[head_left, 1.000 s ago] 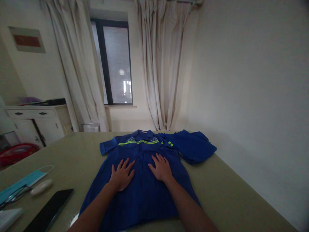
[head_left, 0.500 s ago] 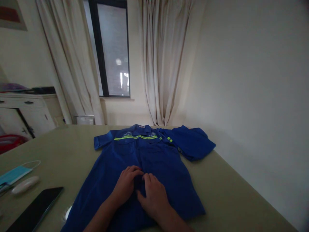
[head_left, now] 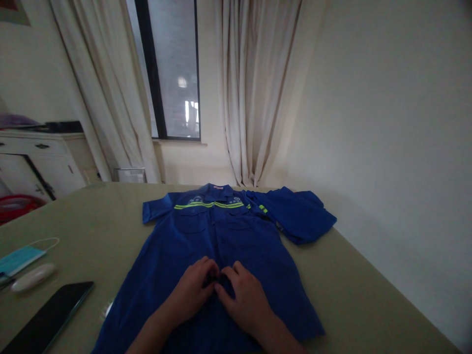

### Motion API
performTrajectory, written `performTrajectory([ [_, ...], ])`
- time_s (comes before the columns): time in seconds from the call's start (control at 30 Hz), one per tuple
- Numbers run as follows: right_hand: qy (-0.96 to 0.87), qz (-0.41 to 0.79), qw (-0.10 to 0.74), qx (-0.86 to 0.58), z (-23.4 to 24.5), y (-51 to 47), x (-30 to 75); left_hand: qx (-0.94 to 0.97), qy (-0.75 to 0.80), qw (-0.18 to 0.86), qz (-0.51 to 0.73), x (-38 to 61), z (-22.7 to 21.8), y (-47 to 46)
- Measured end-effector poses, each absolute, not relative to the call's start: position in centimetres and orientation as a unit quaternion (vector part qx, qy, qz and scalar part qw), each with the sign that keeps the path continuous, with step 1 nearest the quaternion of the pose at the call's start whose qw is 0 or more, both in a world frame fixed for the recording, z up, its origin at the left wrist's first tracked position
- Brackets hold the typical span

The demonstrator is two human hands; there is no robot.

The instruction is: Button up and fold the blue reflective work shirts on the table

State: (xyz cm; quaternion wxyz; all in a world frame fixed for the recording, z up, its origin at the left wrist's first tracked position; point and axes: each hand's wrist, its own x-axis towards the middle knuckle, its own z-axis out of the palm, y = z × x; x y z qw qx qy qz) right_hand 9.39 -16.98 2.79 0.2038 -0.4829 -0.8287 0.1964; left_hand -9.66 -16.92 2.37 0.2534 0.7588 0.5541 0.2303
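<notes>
A blue work shirt with yellow-green stripes across the chest lies spread face up, its collar at the far end. Over its front opening, below the chest pockets, my left hand and my right hand meet with curled fingers. Both hands pinch the shirt's front edge between thumb and fingers, the fingertips almost touching. Whatever small fastening sits between them is hidden. Beside the shirt's right shoulder, a bundled piece of blue cloth rests on the table.
On the greenish table, to the left, lie a black phone, a white oval object and a blue face mask. A white wall borders the table's right side. Curtains and a window are behind.
My left thumb has come up to my right thumb, and the fingers of both hands have curled closer at the shirt's front. The view has shifted slightly.
</notes>
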Motion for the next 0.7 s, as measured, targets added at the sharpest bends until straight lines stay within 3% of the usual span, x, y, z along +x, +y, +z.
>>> performTrajectory([
  [0.17,-0.802,0.203,0.245,-0.505,2.4,-16.1,9.8,0.755,0.561,0.226,0.253,-9.2,2.3,-17.0],
  [0.47,-0.621,0.406,0.459,-0.488,2.1,-14.8,10.4,0.761,0.555,0.162,0.294,-8.2,1.5,-17.1],
  [0.7,-0.557,0.502,0.452,-0.484,1.9,-14.0,11.0,0.755,0.552,0.145,0.322,-7.6,2.6,-17.7],
])
